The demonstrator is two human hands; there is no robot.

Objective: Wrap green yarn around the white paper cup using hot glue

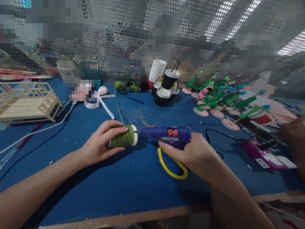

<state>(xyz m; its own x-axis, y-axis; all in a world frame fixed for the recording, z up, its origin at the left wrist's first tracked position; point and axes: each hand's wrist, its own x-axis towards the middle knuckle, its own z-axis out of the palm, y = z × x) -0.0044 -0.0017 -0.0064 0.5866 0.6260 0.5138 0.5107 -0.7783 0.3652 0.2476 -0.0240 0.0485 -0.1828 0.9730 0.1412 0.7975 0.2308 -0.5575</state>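
My left hand (105, 140) is closed round a white paper cup wrapped in green yarn (127, 137), which lies on its side with its white rim facing right. A strand of yarn runs from it up to a green yarn ball (119, 85) at the back. In my right hand (190, 148) is a blue hot glue gun (164, 133) with a small red light. Its nozzle points left and meets or nearly meets the cup's rim. Under the gun lie scissors (172, 168) with yellow handles, partly hidden by the gun and my hand.
Stacked white cups (157, 71) and small black buckets (163, 96) stand at the back. Several green paper flowers on pink discs (216, 113) fill the right rear, near a purple power strip (262, 156). A wooden miniature bed (26, 109), white ribbon (106, 106) and cables lie left.
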